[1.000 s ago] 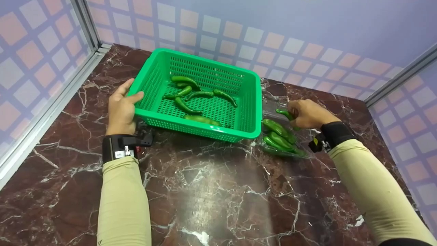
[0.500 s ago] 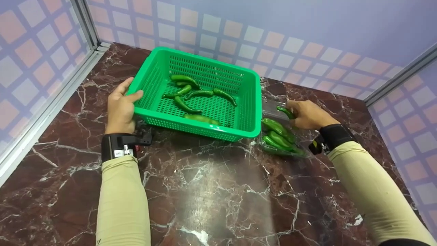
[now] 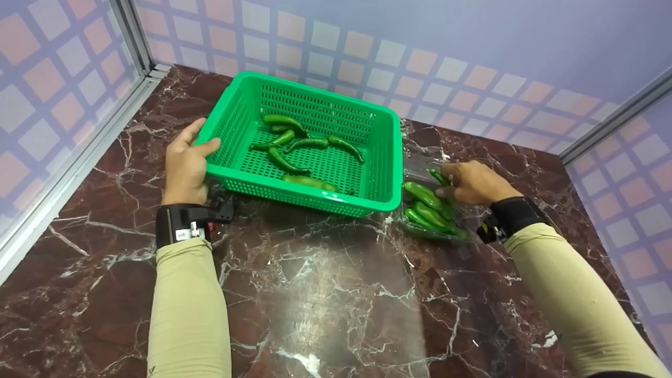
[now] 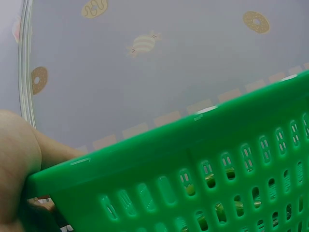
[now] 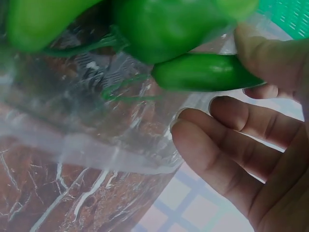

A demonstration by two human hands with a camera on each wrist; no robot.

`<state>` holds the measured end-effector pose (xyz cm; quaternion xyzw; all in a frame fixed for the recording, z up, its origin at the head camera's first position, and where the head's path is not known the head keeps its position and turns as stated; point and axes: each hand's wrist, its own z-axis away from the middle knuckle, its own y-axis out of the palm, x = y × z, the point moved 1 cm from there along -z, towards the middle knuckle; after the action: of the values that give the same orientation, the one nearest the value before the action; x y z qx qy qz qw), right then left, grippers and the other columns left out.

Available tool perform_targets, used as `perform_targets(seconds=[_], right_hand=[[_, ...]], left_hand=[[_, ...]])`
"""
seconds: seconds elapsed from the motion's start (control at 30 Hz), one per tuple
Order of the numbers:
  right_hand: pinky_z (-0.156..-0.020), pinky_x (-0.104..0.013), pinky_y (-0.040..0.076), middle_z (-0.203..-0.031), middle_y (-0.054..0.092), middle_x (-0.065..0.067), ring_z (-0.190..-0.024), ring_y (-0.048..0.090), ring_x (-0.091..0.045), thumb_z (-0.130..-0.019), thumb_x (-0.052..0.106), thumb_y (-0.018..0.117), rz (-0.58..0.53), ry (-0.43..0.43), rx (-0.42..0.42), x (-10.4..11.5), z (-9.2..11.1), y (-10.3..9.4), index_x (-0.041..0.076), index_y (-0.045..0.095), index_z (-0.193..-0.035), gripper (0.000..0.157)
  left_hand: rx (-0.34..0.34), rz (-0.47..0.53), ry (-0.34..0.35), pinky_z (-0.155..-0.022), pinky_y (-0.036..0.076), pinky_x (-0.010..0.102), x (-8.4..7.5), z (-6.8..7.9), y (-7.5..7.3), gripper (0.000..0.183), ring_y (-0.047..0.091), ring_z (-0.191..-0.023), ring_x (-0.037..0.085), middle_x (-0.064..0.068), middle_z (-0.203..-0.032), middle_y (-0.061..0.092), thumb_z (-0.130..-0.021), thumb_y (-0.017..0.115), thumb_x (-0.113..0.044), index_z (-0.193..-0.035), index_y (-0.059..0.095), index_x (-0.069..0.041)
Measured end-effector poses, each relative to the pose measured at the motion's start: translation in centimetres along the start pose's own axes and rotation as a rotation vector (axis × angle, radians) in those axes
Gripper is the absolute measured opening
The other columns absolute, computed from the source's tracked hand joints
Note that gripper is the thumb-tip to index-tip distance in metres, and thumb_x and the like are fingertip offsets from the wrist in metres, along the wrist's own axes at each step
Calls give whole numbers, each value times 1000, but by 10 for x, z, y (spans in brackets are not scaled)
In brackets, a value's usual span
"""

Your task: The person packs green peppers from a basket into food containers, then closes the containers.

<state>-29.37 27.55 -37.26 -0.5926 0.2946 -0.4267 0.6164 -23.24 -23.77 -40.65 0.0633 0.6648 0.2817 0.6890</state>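
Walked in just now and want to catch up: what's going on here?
A person's left hand grips the left side of a green basket, and several peppers lie inside it. The right hand pinches one green pepper outside the basket, to its right. Close by, more peppers lie with some clear plastic; whether they are in it or on it is hard to tell.

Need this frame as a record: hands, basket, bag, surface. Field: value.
left_hand: left hand holds the basket's left rim
right_hand: right hand pinches a green pepper over the bag
basket: green perforated basket, several loose peppers inside
bag: clear plastic bag, right of basket, more peppers in it
surface: dark red veined tabletop
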Motion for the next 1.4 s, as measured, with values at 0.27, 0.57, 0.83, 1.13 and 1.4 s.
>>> perform_targets(seconds=[0.27, 0.57, 0.83, 1.13, 1.4], right_hand=[[-63, -39, 50, -76, 64, -6, -66, 60, -21, -103, 33, 66, 36, -10, -39, 2, 0, 3, 13, 64, -90, 24], [-59, -35, 45, -74, 65, -6, -65, 57, -20, -92, 14, 76, -9, -83, -154, 4, -2, 8, 11, 67, -86, 11], [-64, -40, 51, -82, 72, -11, -71, 62, -24, -86, -4, 73, -18, -189, -220, 7, -4, 12, 7, 77, -105, 22], [-72, -49, 60, -93, 78, -12, -81, 72, -30, -88, 1, 71, 17, -217, -241, 12, -8, 14, 6, 78, -95, 11], [-61, -42, 57, -73, 71, -7, -66, 65, -23, -81, -3, 72, 26, -173, -268, 14, -10, 17, 10, 65, -71, 18]], left_hand=[[3, -5, -5, -87, 59, 20, 0, 1, -1, 61, 62, -105, 13, -3, -122, 59, -101, 60, 2, -158, 42, -7], [1, -8, -5, -87, 59, 20, 0, 0, -1, 61, 63, -105, 13, -3, -122, 59, -101, 61, 2, -158, 42, -7], [-2, -13, -11, -86, 60, 21, 0, 0, 0, 61, 62, -105, 13, -4, -121, 59, -101, 60, 3, -158, 42, -7], [3, -22, 6, -89, 58, 21, -1, 0, -2, 61, 61, -107, 13, -4, -124, 58, -101, 60, 2, -159, 42, -7], [0, -28, 7, -88, 58, 21, -1, 1, 0, 59, 62, -105, 13, -3, -121, 59, -101, 59, 3, -158, 43, -5]])
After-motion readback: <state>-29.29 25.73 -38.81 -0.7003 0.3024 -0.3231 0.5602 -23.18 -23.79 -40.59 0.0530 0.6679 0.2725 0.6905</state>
